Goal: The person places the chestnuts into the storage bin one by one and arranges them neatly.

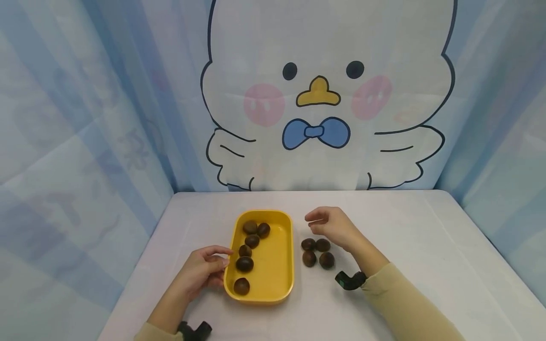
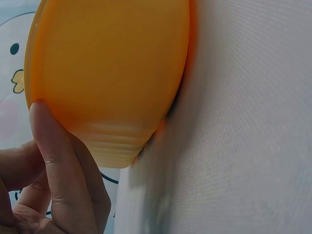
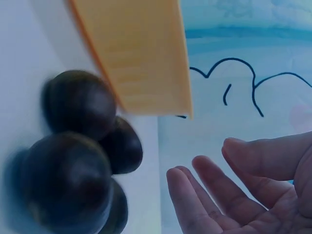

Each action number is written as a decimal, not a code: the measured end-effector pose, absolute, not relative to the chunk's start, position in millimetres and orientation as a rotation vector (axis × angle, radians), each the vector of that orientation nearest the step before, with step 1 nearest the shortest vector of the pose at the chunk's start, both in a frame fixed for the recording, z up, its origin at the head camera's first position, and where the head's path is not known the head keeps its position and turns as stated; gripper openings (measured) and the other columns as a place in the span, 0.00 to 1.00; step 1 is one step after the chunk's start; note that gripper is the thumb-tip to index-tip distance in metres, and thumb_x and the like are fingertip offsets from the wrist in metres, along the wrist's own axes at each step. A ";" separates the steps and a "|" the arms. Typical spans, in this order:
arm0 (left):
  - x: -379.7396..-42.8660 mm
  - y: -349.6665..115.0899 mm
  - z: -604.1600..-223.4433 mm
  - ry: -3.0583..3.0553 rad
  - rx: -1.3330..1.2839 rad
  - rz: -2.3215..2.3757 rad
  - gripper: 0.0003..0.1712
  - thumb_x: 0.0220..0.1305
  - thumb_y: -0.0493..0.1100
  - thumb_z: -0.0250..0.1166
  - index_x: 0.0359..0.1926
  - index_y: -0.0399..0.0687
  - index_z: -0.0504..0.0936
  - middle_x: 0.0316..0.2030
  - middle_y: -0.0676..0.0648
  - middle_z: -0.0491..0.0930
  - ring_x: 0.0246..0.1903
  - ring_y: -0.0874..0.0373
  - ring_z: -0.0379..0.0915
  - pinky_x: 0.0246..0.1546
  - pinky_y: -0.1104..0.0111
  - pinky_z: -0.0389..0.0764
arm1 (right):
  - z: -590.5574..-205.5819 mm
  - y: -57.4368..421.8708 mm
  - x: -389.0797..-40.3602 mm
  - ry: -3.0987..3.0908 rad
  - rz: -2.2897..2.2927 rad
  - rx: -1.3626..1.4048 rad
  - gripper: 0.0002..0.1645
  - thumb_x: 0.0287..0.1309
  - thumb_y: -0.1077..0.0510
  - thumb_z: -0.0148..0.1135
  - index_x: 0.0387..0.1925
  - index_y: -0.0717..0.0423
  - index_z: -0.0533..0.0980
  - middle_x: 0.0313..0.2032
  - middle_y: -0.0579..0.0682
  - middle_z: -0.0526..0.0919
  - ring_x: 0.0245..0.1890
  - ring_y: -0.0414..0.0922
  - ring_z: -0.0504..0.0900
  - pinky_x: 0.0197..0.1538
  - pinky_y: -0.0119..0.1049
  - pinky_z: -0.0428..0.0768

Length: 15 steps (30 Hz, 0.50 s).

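My left hand [image 1: 202,270] is at the left side of a yellow tray [image 1: 279,265], its fingertips touching the outer wall and rim. In the left wrist view, one straight finger [image 2: 63,165] rests against the tray wall [image 2: 117,73]. Several brown chestnuts [image 1: 245,264] lie along the tray's left half. To the right of the tray, a small cluster of chestnuts [image 1: 326,260] sits on the table. My right hand [image 1: 334,227] hovers just beyond this cluster, holding nothing. Its fingers [image 3: 224,187] are loosely bent and apart in the right wrist view, near dark chestnuts [image 3: 68,180].
The white table [image 1: 405,246] extends to both sides. A curtain with a cartoon bird [image 1: 320,166] stands behind its far edge, and patterned curtains flank it. Dark wrist-worn devices are on both wrists, the right one [image 1: 350,280] near the clustered chestnuts.
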State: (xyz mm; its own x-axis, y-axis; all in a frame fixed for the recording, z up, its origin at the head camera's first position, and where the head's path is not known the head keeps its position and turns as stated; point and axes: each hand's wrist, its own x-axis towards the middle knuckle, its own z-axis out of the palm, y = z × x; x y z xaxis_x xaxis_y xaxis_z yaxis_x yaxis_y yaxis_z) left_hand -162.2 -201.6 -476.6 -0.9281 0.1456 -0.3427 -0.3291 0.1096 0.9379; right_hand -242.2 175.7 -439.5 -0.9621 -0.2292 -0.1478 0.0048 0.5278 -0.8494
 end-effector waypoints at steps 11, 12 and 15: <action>-163.2 -200.4 -476.1 2.052 -0.213 1.870 0.22 0.72 0.35 0.67 0.65 0.37 0.82 0.35 0.47 0.89 0.24 0.58 0.81 0.27 0.67 0.89 | -456.3 200.6 -232.6 2.580 -1.347 -0.222 0.18 0.70 0.61 0.66 0.59 0.58 0.83 0.60 0.57 0.88 0.61 0.54 0.87 0.66 0.55 0.85; -163.1 -200.3 -475.9 2.052 -0.213 1.870 0.22 0.72 0.35 0.67 0.65 0.37 0.82 0.35 0.47 0.89 0.24 0.58 0.81 0.27 0.67 0.89 | -457.5 202.4 -231.8 2.584 -1.346 -0.229 0.18 0.70 0.62 0.66 0.59 0.58 0.83 0.59 0.58 0.88 0.61 0.54 0.87 0.65 0.54 0.86; -162.5 -200.3 -475.6 2.052 -0.210 1.870 0.22 0.72 0.35 0.67 0.65 0.37 0.82 0.35 0.46 0.89 0.24 0.58 0.81 0.26 0.67 0.89 | -461.4 207.4 -229.8 2.594 -1.349 -0.224 0.18 0.68 0.63 0.67 0.59 0.59 0.84 0.58 0.58 0.89 0.60 0.54 0.87 0.63 0.50 0.87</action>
State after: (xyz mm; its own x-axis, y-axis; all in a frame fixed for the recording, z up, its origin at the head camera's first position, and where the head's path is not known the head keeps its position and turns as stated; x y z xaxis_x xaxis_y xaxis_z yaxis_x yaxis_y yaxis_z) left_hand -162.5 -200.3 -475.6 -0.9259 0.1271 -0.3558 -0.3425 0.1151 0.9324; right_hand -229.8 207.4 -461.4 -0.9667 -0.2290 -0.1143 -0.0380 0.5699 -0.8209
